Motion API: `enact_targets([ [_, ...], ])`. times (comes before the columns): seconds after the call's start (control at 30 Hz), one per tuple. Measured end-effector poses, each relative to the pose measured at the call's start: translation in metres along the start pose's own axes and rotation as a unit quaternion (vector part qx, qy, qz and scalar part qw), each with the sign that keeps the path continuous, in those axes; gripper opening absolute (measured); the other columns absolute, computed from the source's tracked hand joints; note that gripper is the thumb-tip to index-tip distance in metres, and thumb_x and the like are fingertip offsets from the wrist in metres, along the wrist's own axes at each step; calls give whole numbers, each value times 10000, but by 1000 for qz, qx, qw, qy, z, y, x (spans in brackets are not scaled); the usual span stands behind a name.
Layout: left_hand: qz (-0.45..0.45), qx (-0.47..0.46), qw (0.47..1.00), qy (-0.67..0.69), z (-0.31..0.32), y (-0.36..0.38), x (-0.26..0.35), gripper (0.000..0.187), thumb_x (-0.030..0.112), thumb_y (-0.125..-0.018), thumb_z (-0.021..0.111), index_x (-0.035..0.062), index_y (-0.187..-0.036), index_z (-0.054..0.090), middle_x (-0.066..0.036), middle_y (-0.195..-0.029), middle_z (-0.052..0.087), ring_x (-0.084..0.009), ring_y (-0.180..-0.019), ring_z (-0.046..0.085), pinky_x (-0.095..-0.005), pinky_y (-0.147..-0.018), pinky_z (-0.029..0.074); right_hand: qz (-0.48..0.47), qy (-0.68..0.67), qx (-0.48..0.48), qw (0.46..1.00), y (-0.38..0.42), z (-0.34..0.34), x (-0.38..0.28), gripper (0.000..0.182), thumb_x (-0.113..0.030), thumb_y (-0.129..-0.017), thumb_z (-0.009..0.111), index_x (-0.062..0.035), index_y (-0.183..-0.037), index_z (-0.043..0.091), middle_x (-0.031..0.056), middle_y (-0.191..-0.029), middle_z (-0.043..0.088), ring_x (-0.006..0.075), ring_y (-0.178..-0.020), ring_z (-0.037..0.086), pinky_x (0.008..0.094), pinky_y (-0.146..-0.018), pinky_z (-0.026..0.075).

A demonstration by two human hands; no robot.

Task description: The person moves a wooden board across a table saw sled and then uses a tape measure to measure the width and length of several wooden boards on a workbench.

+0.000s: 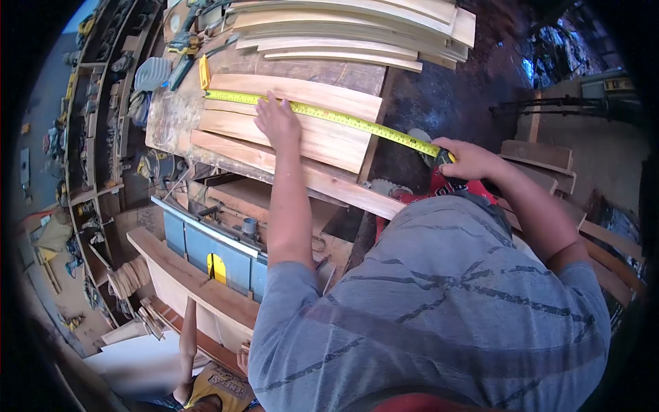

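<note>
A yellow tape measure blade (343, 119) stretches across light wooden boards (322, 143) lying side by side on a worn workbench (165, 123). My left hand (278, 122) rests on the boards with its fingers apart, its fingertips at the blade. Beyond the boards' right end, my right hand (461, 159) is wrapped round the tape measure case (446, 163). The blade's far end lies by a yellow square (204, 71) at the boards' left edge. A narrower board (329, 182) lies slantwise on the near side, reaching toward my body.
Stacked boards (343, 31) lie at the back of the bench. Tools, among them a green-black one (184, 44), lie at the back left. A blue table saw (199, 240) stands below left. Near it, a co-worker in a yellow shirt (220, 388) reaches toward a long board (206, 288).
</note>
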State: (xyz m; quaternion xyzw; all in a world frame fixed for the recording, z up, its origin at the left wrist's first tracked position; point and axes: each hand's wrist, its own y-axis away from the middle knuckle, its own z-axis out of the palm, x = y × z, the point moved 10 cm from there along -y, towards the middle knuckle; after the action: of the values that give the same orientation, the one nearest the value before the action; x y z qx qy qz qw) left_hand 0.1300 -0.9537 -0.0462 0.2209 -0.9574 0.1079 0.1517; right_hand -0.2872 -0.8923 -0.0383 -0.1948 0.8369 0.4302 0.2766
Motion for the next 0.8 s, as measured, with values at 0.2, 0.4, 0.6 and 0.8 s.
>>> enact_targets([
  [0.2,-8,11,999,-37,-1,3,-2,570,338,-1023,438,47,-1506,354,-250,-1540,341,-391,-1460,264,-541,-1189,165,-17,-22,6,1000,4,5,4,697,-315,-765,656,-93,-1400,473,257,-1242,594,396,-1155,587,421,-992,460],
  [0.4,-24,58,998,25,-9,-3,-18,604,314,-997,505,-3,-1489,353,-256,-1536,341,-409,-1440,285,-520,-1185,196,2,-75,-9,997,8,-1,-14,634,-226,-775,642,-74,-1372,495,205,-1158,641,307,-1098,625,383,-950,477],
  [0.6,-51,39,997,34,-32,-54,-63,651,241,-952,551,-67,-1476,317,-281,-1442,446,-391,-1356,403,-450,-1155,294,3,-102,-14,995,16,-1,-21,597,-190,-784,638,-77,-1355,508,127,-1023,638,205,-957,602,329,-876,477],
  [0.8,-39,18,999,30,-31,-78,-111,558,290,-961,514,28,-1445,424,-206,-1455,468,-382,-1370,394,-466,-1158,293,57,-95,-34,993,21,-6,-27,606,-208,-788,639,-83,-1365,503,140,-1029,642,222,-943,612,341,-866,485],
])
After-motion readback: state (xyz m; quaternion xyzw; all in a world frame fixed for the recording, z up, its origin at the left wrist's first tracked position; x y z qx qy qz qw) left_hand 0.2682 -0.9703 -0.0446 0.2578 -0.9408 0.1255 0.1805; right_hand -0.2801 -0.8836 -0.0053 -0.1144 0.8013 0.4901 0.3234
